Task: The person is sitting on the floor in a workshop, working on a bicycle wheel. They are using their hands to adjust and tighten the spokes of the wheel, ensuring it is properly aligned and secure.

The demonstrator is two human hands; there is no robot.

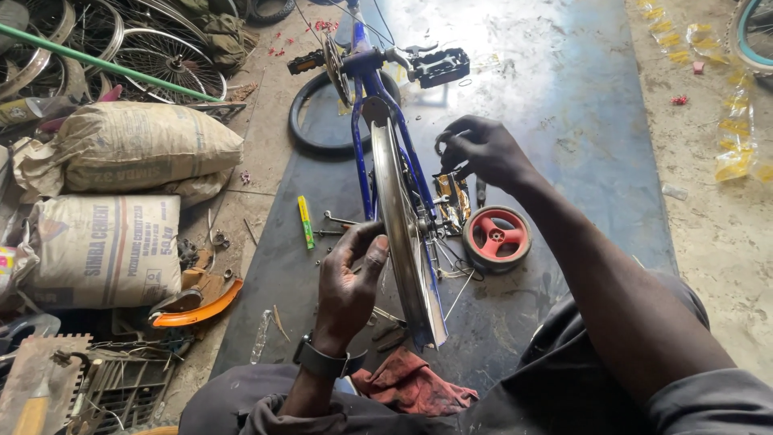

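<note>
A small blue bicycle frame (364, 89) lies upside down on a dark floor mat, its bare silver rear rim (400, 234) toward me. My left hand (348, 278), with a dark watch on the wrist, sits at the left side of the rim near the hub, fingers curled around a part there. My right hand (483, 149) is on the far side of the wheel, fingers closed on a small metal tool (441, 138) near the chain stay. Black pedals (441, 66) stick out at the crank.
A red training wheel (498, 235) lies right of the rim. A black tyre (310, 121), a yellow-green tube (305, 221), loose wrenches and a red rag (412, 385) lie on the mat. Cement sacks (105, 242), wheel rims and an orange mudguard (197, 306) crowd the left.
</note>
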